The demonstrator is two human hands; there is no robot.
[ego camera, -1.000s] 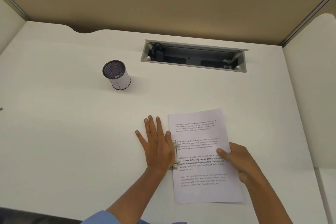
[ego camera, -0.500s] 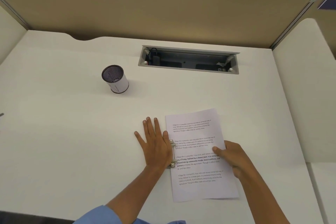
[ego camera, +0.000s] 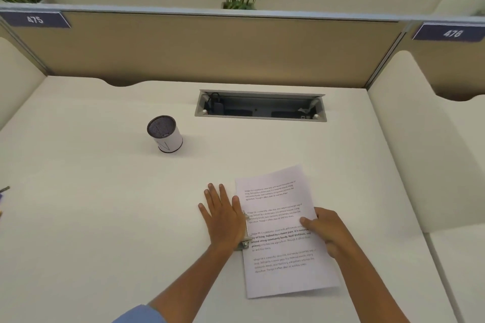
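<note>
A white printed sheet of paper (ego camera: pixel 280 220) lies on the white desk (ego camera: pixel 105 204), slightly turned. At its left edge sits a small metal hole punch (ego camera: pixel 246 231), with the paper's edge slid into it. My left hand (ego camera: pixel 223 215) lies flat with straight fingers, pressing down on the punch, most of which it hides. My right hand (ego camera: pixel 324 231) holds the paper's right edge, thumb on top of the page and fingers curled under or beside it.
A white cylindrical pen holder with a dark mesh inside (ego camera: pixel 165 134) stands at the back left. An open cable tray (ego camera: pixel 261 107) is recessed in the desk behind the paper. Beige partitions (ego camera: pixel 210 50) close the back; padded side walls (ego camera: pixel 409 139) flank the desk.
The head has tilted up, so the partition labels and plants now show. Both hands and the paper hold nearly the same places on the desk.
</note>
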